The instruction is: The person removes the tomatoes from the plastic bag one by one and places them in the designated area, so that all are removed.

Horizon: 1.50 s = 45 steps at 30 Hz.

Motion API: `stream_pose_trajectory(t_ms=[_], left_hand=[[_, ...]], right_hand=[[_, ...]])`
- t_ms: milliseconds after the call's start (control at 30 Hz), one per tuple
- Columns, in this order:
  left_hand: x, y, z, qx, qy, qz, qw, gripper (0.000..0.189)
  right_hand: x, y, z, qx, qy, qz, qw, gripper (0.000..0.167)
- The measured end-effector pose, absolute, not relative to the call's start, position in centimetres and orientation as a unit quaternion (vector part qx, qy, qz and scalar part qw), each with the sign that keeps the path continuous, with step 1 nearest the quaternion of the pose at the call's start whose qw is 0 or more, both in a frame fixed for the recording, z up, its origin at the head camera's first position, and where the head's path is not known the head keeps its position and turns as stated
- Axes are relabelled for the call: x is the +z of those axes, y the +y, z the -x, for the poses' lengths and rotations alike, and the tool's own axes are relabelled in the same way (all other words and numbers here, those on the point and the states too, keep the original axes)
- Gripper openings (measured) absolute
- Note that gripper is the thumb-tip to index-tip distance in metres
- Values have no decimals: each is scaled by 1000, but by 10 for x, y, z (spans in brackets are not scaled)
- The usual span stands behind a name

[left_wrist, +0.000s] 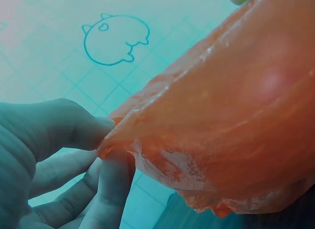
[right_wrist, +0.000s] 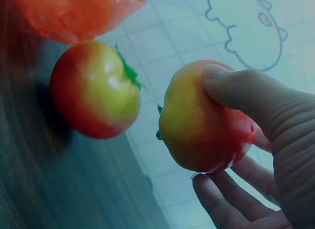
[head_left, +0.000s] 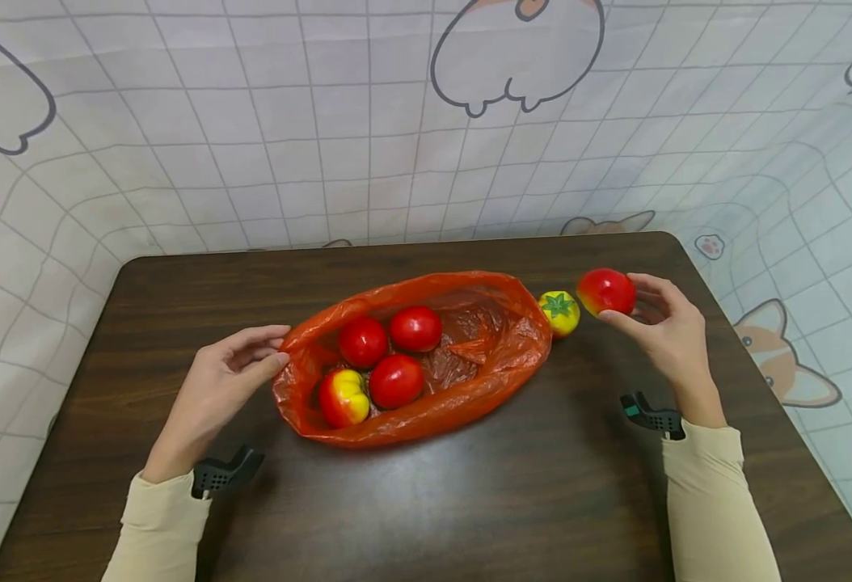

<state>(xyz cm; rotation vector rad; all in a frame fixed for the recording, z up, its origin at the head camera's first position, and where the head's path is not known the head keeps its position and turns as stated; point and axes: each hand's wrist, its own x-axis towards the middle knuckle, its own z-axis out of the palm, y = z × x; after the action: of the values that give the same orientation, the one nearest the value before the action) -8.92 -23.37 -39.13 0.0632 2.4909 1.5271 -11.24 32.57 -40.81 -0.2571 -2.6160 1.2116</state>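
An orange-red plastic bag (head_left: 426,422) lies with its mouth spread upward. Inside are three red tomatoes (head_left: 397,381) and one red-and-yellow tomato (head_left: 343,398). My left hand (head_left: 225,376) pinches the bag's rim at its left end; in the left wrist view the thumb and a finger (left_wrist: 115,184) meet on the plastic. My right hand (head_left: 662,327) grips a red-and-yellow tomato (right_wrist: 206,120) between thumb and fingers, to the right of the bag. Just left of that hand, beside the bag's right end, sits another tomato (head_left: 560,314) with a green leafy top.
Everything lies on a dark wooden table (head_left: 426,509), whose back edge runs close behind the bag. A white gridded cloth (head_left: 288,162) with cartoon animals hangs behind and at both sides. Each wrist wears a black band (head_left: 655,416).
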Motion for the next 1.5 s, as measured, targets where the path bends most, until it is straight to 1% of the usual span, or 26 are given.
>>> stream_pose_trajectory(t_ms=[467, 767, 1167, 1500], left_hand=[[-391, -235, 89, 533, 839, -19, 106, 49], [-388, -235, 89, 541, 834, -21, 109, 49], [-390, -234, 89, 534, 838, -22, 110, 50], [-390, -234, 89, 527, 842, -22, 110, 50]], right_hand=[[-426, 339, 112, 396, -907, 99, 108, 66], [-430, 346, 114, 390, -910, 103, 96, 67], [-441, 353, 109, 379, -916, 118, 55, 71], [-446, 353, 110, 372, -920, 119, 39, 73]])
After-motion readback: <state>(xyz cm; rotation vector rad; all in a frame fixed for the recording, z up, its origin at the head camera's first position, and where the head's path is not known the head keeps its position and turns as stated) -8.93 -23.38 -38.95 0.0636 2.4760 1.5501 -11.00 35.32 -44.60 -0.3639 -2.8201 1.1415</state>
